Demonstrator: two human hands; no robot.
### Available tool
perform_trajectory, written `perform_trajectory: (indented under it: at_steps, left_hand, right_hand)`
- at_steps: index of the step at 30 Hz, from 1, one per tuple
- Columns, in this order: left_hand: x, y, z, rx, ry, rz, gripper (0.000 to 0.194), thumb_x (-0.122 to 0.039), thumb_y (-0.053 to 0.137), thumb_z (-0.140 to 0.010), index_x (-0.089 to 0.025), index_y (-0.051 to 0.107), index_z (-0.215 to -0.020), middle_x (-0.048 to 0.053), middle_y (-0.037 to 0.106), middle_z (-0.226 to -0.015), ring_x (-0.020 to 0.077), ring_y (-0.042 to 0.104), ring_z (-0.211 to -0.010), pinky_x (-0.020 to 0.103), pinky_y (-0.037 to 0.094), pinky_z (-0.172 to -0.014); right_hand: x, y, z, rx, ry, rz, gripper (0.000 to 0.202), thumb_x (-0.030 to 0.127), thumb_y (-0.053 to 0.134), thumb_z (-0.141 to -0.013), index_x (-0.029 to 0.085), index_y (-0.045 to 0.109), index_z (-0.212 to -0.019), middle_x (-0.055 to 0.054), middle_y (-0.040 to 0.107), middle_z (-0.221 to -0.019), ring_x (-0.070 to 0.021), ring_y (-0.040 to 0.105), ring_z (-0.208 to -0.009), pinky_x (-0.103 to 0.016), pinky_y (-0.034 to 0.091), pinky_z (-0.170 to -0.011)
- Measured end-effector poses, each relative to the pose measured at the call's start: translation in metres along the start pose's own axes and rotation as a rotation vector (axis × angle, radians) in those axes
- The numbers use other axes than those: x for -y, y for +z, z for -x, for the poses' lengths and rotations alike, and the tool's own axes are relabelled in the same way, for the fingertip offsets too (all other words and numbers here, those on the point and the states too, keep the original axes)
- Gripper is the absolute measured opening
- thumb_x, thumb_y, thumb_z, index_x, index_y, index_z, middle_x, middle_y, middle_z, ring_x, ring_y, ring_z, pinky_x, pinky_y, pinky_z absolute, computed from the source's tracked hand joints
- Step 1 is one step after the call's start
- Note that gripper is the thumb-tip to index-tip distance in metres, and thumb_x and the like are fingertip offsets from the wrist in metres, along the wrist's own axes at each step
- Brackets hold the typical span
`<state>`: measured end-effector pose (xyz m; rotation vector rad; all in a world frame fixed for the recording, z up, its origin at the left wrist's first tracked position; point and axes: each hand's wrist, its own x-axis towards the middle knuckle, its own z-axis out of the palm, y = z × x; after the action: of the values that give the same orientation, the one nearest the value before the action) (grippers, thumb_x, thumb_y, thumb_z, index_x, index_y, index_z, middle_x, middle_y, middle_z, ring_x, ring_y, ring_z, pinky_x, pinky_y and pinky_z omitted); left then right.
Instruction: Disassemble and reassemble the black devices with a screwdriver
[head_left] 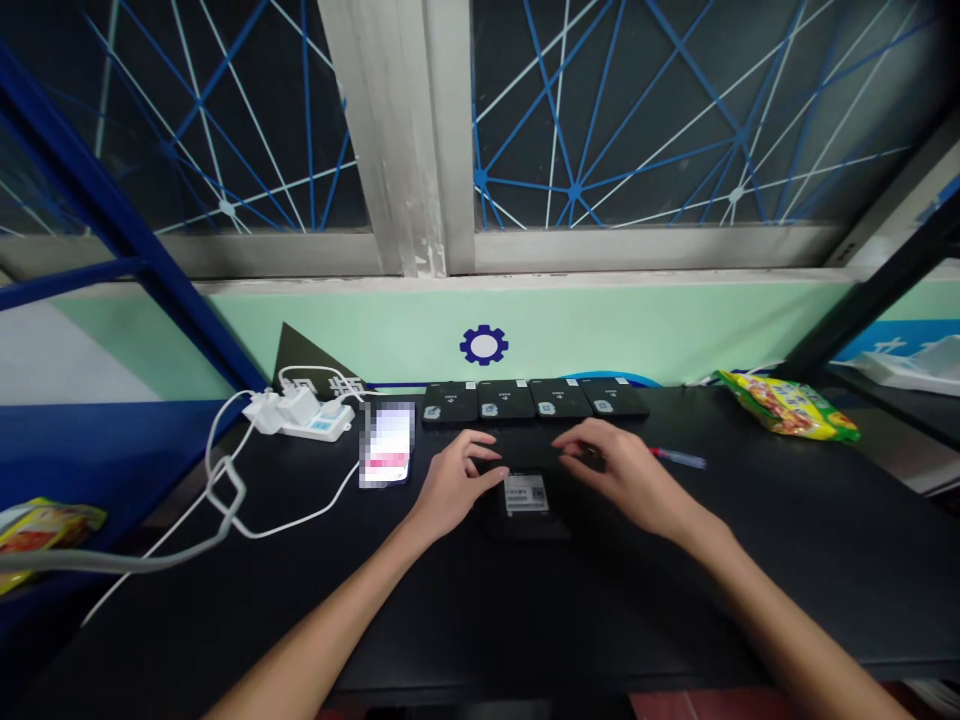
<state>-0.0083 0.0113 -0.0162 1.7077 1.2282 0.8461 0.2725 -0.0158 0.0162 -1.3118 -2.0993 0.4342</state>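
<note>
A flat black box (531, 527) with a white printed label (526, 494) lies on the black table between my two hands. On its left, my left hand (456, 484) is open, fingers curved and apart. Its thumb tip is by the label's upper left corner; whether it touches the box I cannot tell. My right hand (624, 470) hovers to the right of the box, also open, with a gap between thumb and fingers. Behind both hands several similar black boxes (504, 402) lie side by side in a row, each with a silvery sticker.
Left of the row lies a lit phone (388, 445) beside a white power strip (319, 425) with plugs and looping white cables (300, 530). A pen (681, 458) is just past my right hand. A yellow-green snack bag (791, 405) lies at the back right, near the frame post.
</note>
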Motion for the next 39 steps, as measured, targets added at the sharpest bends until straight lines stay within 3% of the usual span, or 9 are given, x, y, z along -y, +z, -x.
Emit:
perform_trajectory:
  at_steps: [6, 11, 14, 17, 20, 22, 25, 30, 39]
  left_hand:
    - [-0.004, 0.0, 0.003, 0.005, 0.037, -0.074, 0.048, -0.046, 0.085, -0.082, -0.025, 0.068, -0.122, 0.006, 0.076, -0.121, 0.0146, 0.06, -0.067, 0.03, 0.049, -0.067]
    - [-0.004, 0.0, 0.003, 0.007, 0.042, -0.095, 0.047, -0.045, 0.085, -0.082, -0.025, 0.069, -0.121, 0.007, 0.075, -0.121, 0.0147, 0.059, -0.067, 0.03, 0.049, -0.068]
    - [-0.002, 0.0, 0.002, 0.006, 0.045, -0.094, 0.048, -0.045, 0.085, -0.081, -0.026, 0.069, -0.122, 0.006, 0.076, -0.121, 0.0149, 0.059, -0.068, 0.03, 0.049, -0.068]
    - [-0.001, -0.001, 0.002, 0.005, 0.052, -0.091, 0.048, -0.046, 0.085, -0.081, -0.026, 0.069, -0.122, 0.005, 0.076, -0.121, 0.0152, 0.06, -0.069, 0.03, 0.05, -0.069]
    - [0.001, -0.001, 0.001, 0.008, 0.052, -0.089, 0.049, -0.046, 0.085, -0.082, -0.025, 0.068, -0.123, 0.006, 0.075, -0.121, 0.0148, 0.058, -0.068, 0.03, 0.049, -0.069]
    - [0.001, -0.001, 0.001, 0.008, 0.05, -0.081, 0.049, -0.044, 0.085, -0.082, -0.025, 0.067, -0.123, 0.006, 0.075, -0.121, 0.0142, 0.057, -0.067, 0.03, 0.048, -0.068]
    - [0.001, -0.001, 0.0, 0.009, 0.049, -0.073, 0.049, -0.045, 0.085, -0.082, -0.025, 0.067, -0.123, 0.006, 0.076, -0.119, 0.0141, 0.056, -0.067, 0.029, 0.047, -0.067]
    - [0.0, 0.0, 0.0, 0.008, 0.035, -0.076, 0.049, -0.041, 0.086, -0.081, -0.025, 0.067, -0.123, 0.006, 0.076, -0.119, 0.0137, 0.055, -0.066, 0.03, 0.047, -0.067]
    - [0.001, 0.0, -0.001, 0.018, 0.024, -0.073, 0.05, -0.042, 0.087, -0.081, -0.026, 0.067, -0.124, 0.006, 0.075, -0.121, 0.0133, 0.055, -0.065, 0.029, 0.045, -0.066]
  right_hand:
    - [-0.051, -0.019, 0.074, -0.072, 0.155, 0.497, 0.034, 0.044, 0.061, -0.099, 0.023, 0.071, -0.123, -0.015, 0.07, -0.113, -0.038, 0.067, -0.105, -0.05, 0.053, -0.087]
    - [-0.062, -0.021, 0.093, -0.085, 0.193, 0.332, 0.033, 0.043, 0.05, -0.105, 0.024, 0.072, -0.122, -0.016, 0.072, -0.12, -0.0355, 0.071, -0.106, -0.05, 0.055, -0.09]
    - [-0.048, -0.031, 0.081, -0.172, 0.228, 0.052, 0.033, 0.047, 0.057, -0.103, 0.025, 0.074, -0.121, -0.014, 0.072, -0.12, -0.0316, 0.07, -0.101, -0.044, 0.055, -0.085]
    - [-0.025, -0.039, 0.054, -0.293, 0.307, -0.35, 0.045, 0.049, 0.078, -0.091, 0.024, 0.072, -0.128, -0.011, 0.073, -0.112, -0.022, 0.061, -0.074, -0.036, 0.051, -0.068]
    - [0.0, -0.037, 0.015, -0.422, 0.307, -0.754, 0.037, 0.041, 0.081, -0.088, 0.022, 0.074, -0.119, -0.008, 0.07, -0.104, -0.0215, 0.061, -0.084, -0.035, 0.052, -0.076]
    - [0.013, -0.03, -0.011, -0.413, 0.227, -1.036, 0.024, 0.036, 0.072, -0.092, 0.022, 0.071, -0.112, -0.008, 0.066, -0.105, -0.0224, 0.062, -0.09, -0.037, 0.053, -0.084]
    - [0.027, -0.014, -0.042, -0.291, 0.128, -1.32, 0.009, 0.029, 0.06, -0.09, 0.024, 0.063, -0.096, -0.003, 0.053, -0.083, -0.0192, 0.049, -0.068, -0.036, 0.05, -0.068]
    - [0.034, 0.013, -0.055, -0.131, 0.072, -1.412, 0.032, 0.046, 0.046, -0.101, 0.024, 0.062, -0.085, 0.003, 0.026, -0.066, -0.0174, 0.023, -0.056, -0.031, 0.03, -0.052]
    - [0.031, 0.021, -0.044, -0.074, 0.033, -1.343, 0.035, 0.044, 0.048, -0.102, 0.023, 0.064, -0.08, 0.0, 0.039, -0.064, -0.019, 0.035, -0.06, -0.033, 0.036, -0.06]
